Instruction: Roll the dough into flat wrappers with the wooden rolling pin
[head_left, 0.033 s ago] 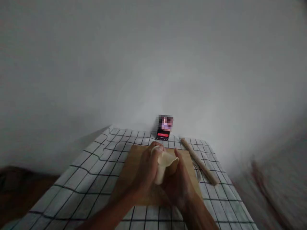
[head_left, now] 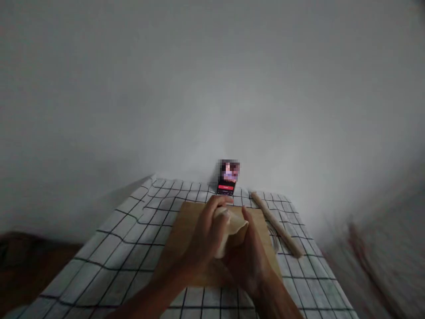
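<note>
Between my two hands hangs a thin, pale piece of dough (head_left: 236, 223), folded and curling along its right edge. My left hand (head_left: 207, 232) grips its left side, thumb pressed on the dough and index finger arched above it. The other side rests against my right hand (head_left: 247, 257), whose fingers curl beneath and whose thumb points up along the edge. Both hands are over a wooden board (head_left: 177, 237). The fingers under the dough are mostly hidden.
A rolling pin (head_left: 277, 225) lies slanted to the right of the board. Beside it is a small clear object (head_left: 275, 239), too blurred to name. A phone (head_left: 226, 179) leans on the wall behind the board. A checked cloth (head_left: 133, 239) covers the table.
My left index finger has lifted and stretched to the right, and the left thumb has shifted over the dough. The dough's upper edge sits slightly lower. My right hand stays nearly still.
</note>
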A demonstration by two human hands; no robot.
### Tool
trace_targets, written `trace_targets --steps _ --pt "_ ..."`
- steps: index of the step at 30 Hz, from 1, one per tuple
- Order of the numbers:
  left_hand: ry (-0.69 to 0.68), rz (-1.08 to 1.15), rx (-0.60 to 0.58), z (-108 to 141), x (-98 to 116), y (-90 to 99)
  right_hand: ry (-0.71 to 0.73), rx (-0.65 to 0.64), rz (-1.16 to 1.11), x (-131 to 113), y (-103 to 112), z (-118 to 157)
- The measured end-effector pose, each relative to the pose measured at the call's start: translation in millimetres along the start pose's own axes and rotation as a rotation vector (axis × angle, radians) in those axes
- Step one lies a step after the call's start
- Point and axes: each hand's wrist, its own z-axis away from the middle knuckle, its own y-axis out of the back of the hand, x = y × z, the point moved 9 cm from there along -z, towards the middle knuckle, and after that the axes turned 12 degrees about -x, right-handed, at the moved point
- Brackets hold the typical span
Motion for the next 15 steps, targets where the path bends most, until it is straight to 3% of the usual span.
trace_targets --steps 3,5,6,8,10,13,15 --pt "-0.094 -0.076 -0.203 0.6 4.9 -17.8 0.082 0.053 0.103 1.5 11.5 -2.5" --pt "-0.032 0.105 -0.318 2.6 -4.6 -33.5 0.202 0.152 0.210 -11.4 22.4 -3.6" --pt "0.037 0.284 -0.314 3.4 -12.2 -38.3 0.267 0.229 0.276 -20.7 28.6 -2.5" --pt "0.212 0.690 -0.209 5.9 -29.0 -45.7 0.393 0.382 0.487 -43.3 35.2 3.0" --pt "0.366 1.011 -0.075 8.7 -39.8 -53.8 0.538 0.433 0.857 -66.8 23.1 8.2" --pt "0.512 1.221 0.052 7.4 -43.1 -60.0 0.725 0.314 1.552 -73.4 -15.2 9.4" --pt "0.553 1.232 0.133 4.9 -45.1 -55.0 0.736 0.231 1.874 -62.5 -24.1 6.4"
